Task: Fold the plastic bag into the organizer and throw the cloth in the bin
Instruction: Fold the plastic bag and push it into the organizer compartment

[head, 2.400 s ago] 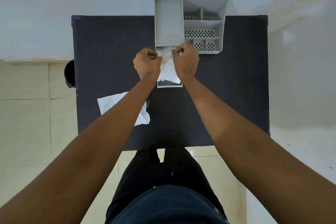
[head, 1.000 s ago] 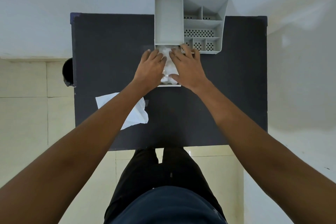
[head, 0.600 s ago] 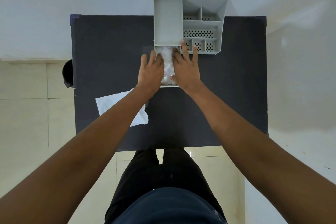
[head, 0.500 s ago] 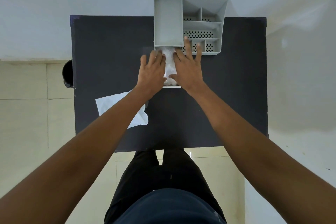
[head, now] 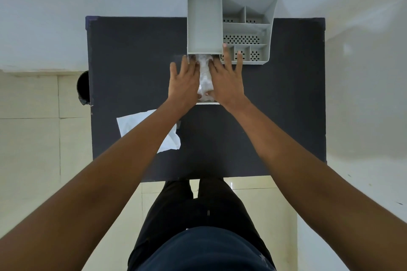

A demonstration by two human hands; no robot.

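Observation:
A crumpled clear plastic bag (head: 204, 75) lies in the pulled-out low tray of the grey organizer (head: 203, 26) at the table's far edge. My left hand (head: 184, 83) lies flat on the bag's left side, fingers spread. My right hand (head: 225, 79) presses flat on its right side, fingertips reaching the organizer's front cells. A white cloth (head: 132, 123) lies on the dark table (head: 275, 105) at the left, partly under my left forearm. The dark bin (head: 83, 88) peeks out beyond the table's left edge.
The organizer has a tall left compartment and several small perforated cells (head: 242, 39) on the right. A pale wall stands behind the table. Tiled floor shows at the left and below. My legs stand at the table's near edge.
My hands went from pinching the bag with closed fingers to lying flat on it. Since then they have slid slightly forward toward the organizer, pressing the bag down.

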